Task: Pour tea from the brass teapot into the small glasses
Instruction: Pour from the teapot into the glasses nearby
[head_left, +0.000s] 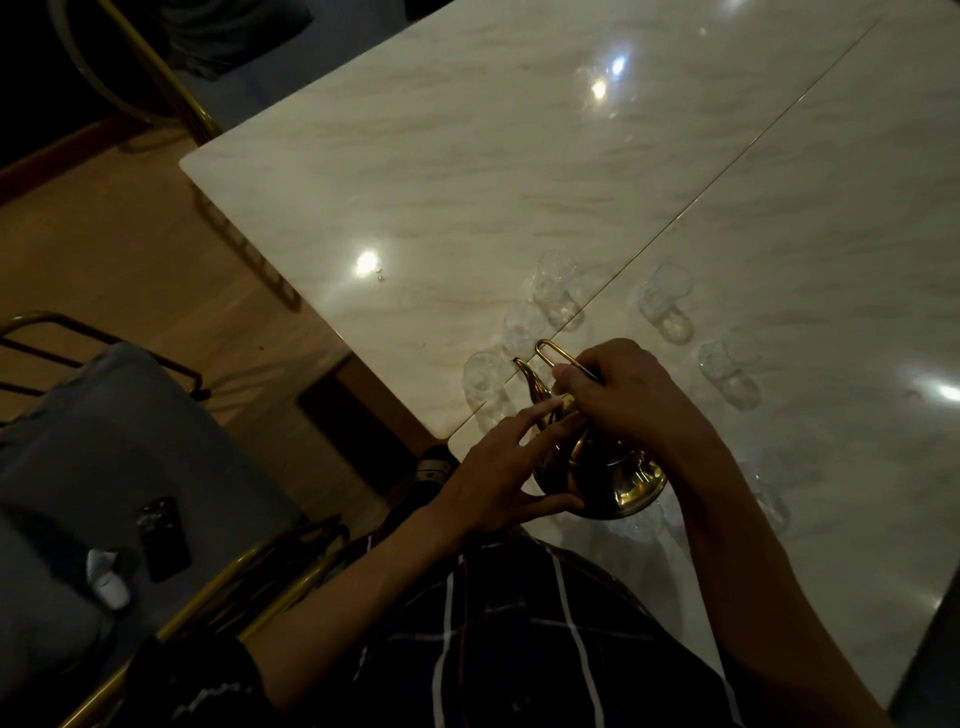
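The brass teapot (605, 475) is tipped forward over the near edge of the marble table (467, 156), its spout aimed at a small clear glass (482, 375). My right hand (618, 395) grips the teapot's wire handle from above. My left hand (498, 467) has its fingers straight, resting on the lid and the side of the pot. Several more small glasses stand in an arc beyond, one at the left (522, 325), one at the back (556, 283) and one on the right (670, 301). I cannot make out a stream of tea in this dim light.
A grey cushioned chair (93, 467) with a gold frame stands to the left, carrying a dark phone (163, 538) and a small white object (109, 582). Another gold-framed chair (171, 93) is at the far left corner. Further glasses (727, 371) sit right of my hands.
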